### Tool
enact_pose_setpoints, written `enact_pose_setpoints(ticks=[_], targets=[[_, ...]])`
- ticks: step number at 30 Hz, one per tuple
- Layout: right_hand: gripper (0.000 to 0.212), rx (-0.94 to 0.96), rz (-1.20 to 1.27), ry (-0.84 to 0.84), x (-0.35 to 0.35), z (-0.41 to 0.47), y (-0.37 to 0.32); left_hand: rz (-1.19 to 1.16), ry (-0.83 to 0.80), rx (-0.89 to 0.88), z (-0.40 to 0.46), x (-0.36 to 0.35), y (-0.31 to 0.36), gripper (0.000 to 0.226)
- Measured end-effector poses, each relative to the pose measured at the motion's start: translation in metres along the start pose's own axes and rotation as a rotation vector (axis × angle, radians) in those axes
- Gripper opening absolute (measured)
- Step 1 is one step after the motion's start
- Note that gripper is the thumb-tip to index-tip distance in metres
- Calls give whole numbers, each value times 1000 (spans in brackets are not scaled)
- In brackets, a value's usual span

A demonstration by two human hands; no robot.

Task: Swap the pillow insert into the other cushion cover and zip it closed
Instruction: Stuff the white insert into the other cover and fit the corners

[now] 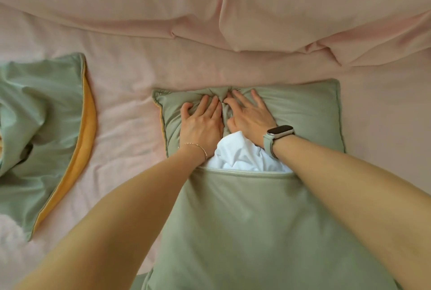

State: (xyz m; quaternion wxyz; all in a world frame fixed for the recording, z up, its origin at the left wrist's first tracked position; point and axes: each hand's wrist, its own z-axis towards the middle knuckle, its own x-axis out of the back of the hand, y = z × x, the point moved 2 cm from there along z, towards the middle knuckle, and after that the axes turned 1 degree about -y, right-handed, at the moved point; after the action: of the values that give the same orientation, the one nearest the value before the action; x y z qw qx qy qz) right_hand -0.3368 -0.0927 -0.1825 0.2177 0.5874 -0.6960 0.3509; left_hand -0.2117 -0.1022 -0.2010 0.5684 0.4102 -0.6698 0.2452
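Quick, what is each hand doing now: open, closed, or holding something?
Left hand: open, pressing the green cushion cover.
Right hand: open, pressing it too.

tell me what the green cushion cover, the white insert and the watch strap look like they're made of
Green cushion cover: smooth woven fabric, probably cotton or a blend, with a faint sheen; it creases softly under the hands.
White insert: thin white cloth shell, crumpled into sharp folds; the filling is hidden.
Watch strap: matte pale band, likely silicone; smooth, with no visible weave.
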Motion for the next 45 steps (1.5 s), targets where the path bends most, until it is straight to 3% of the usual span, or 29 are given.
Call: enact_pose_setpoints(ticks=[5,8,13,15,17,20,27,30,38,41,45], targets=[[51,-32,120,3,18,19,6,-111,28,39,24,10,-10,44],[51,-29,100,92,19,-6,0,-142,105,84,2,17,-2,43],[48,134,185,571,16,-89,-14,-311,254,57,-59,47,6,40],[40,64,133,723,16,-116,-11,-356,308,7,-80,63,7,40],[39,-101,82,765,19,-134,-5,-339,342,-30,-93,78,10,36],[40,-153,127,710,16,-153,-2,-285,392,-107,-90,101,17,25],[44,0,98,615,-3,-205,3,-225,305,-377,-84,107,62,30],[44,48,62,605,-3,-222,5,-214,339,-400,-103,103,64,28],[52,-175,61,473,-6,-231,11,-182,301,-400,-97,107,60,35],[59,-199,-17,360,-16,-234,-1,-162,325,-485,-108,99,58,33],[71,-123,-43,30,-33,-221,-3,-88,138,-440,-125,68,56,33]])
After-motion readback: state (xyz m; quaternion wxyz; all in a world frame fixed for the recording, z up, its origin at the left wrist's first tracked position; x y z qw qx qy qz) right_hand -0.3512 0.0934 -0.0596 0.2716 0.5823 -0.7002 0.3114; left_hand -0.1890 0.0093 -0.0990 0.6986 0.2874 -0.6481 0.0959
